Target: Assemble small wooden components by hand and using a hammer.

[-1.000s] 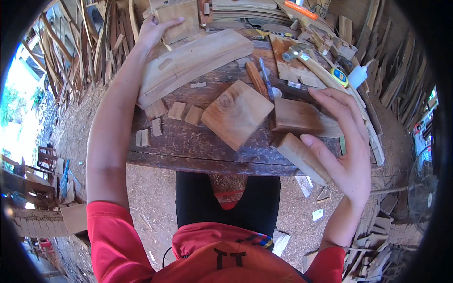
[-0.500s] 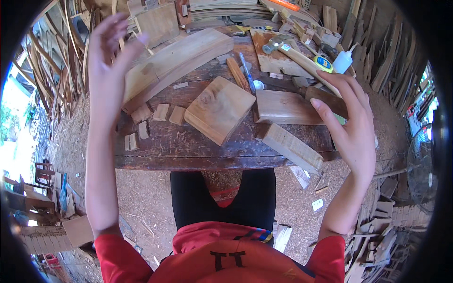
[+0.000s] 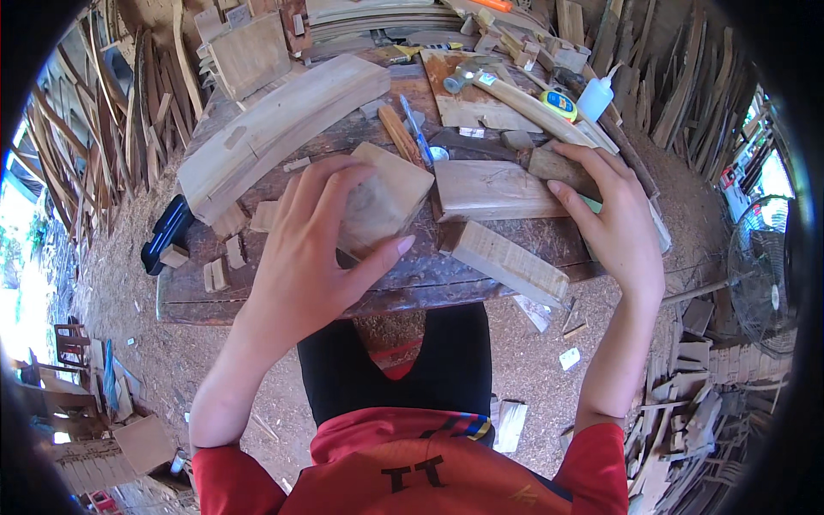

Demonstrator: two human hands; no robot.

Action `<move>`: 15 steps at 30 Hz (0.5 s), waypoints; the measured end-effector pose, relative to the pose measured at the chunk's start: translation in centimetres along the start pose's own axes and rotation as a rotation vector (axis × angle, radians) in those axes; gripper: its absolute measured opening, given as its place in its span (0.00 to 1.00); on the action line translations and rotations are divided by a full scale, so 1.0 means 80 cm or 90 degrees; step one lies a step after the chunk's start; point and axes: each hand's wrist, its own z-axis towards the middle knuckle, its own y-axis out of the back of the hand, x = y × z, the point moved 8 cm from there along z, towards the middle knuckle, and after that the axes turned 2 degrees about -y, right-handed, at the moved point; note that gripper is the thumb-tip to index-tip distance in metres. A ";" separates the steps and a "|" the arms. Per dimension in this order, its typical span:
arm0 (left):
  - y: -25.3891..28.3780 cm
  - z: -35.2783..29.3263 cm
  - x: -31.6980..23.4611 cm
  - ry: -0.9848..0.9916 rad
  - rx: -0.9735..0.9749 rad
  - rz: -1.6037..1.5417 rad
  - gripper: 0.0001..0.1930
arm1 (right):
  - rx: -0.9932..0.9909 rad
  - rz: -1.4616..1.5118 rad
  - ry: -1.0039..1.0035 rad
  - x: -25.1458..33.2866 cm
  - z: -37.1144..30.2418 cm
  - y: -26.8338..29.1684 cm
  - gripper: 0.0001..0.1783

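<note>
A square wooden block lies near the middle of the table, partly hidden by the left hand, whose fingers spread over its top with the thumb along the near side; I cannot tell whether they grip it. Just right of it sits a flat wooden piece, with a narrower piece nearer the table's edge. The right hand is open, thumb and fingers apart about a wooden handle; whether they touch it is unclear. Beyond the block are a slim wooden stick and a blue pen, with a long, thick beam to the left. Farther back, a yellow tape measure carries a blue face with print too small to read, beside a white bottle. A pale sticker marks one end of a wooden bar. Dark lettering crosses the person's red shirt.
</note>
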 end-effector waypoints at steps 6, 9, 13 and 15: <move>0.001 0.001 0.000 0.002 -0.029 -0.030 0.29 | -0.026 0.027 0.018 -0.001 0.003 0.003 0.20; 0.002 -0.001 0.011 0.009 -0.053 -0.014 0.28 | -0.073 0.032 0.000 -0.010 0.005 0.004 0.20; 0.003 -0.001 0.019 0.019 -0.071 -0.004 0.27 | -0.133 0.039 -0.025 -0.029 0.004 0.021 0.19; 0.007 0.000 0.019 0.024 -0.066 0.013 0.25 | -0.101 0.032 -0.064 -0.035 0.005 0.023 0.19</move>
